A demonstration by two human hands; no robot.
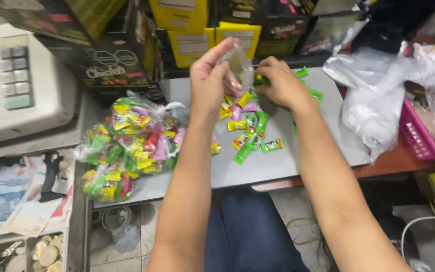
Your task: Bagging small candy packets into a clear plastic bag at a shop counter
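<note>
My left hand [208, 83] holds up a small clear plastic bag [238, 64] by its mouth above the grey table [278, 161]. My right hand [278, 83] is right beside the bag, fingers pinched on a green wrapped candy [261, 80]. Below both hands lies a loose scatter of wrapped candies [250, 132] in green, yellow and pink. Left of my left arm sit filled clear bags of mixed candies [134, 136], with another filled candy bag [107, 184] near the table's front edge.
A cash register [18, 83] stands at the far left above an open drawer with coins [46, 254] and banknotes [16, 201]. Yellow and dark cartons [192, 43] line the back. Crumpled clear plastic bags [378, 95] and a pink basket [421, 136] sit at the right.
</note>
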